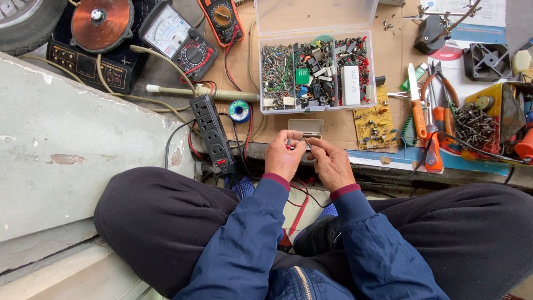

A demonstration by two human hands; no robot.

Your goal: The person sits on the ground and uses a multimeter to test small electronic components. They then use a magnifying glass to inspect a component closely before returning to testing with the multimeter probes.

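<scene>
My left hand [283,156] and my right hand [331,163] meet above my lap, fingertips pinched together on a tiny electronic component [303,141] with thin wire leads. Both wrists come out of blue jacket sleeves with maroon cuffs. Just beyond the fingers lies a small tan case [306,127] on the cardboard work surface. Behind it stands a clear plastic parts box [316,72], lid open, its compartments full of several small components. A yellow circuit board [375,123] lies to the right of my hands.
A black power strip [211,134] and solder spool [240,110] lie at the left, two multimeters [179,39] and a copper coil [101,23] behind. Orange-handled screwdriver and pliers [430,119], a tray of screws [476,126] and a fan [486,61] are at the right. Concrete ledge on my left.
</scene>
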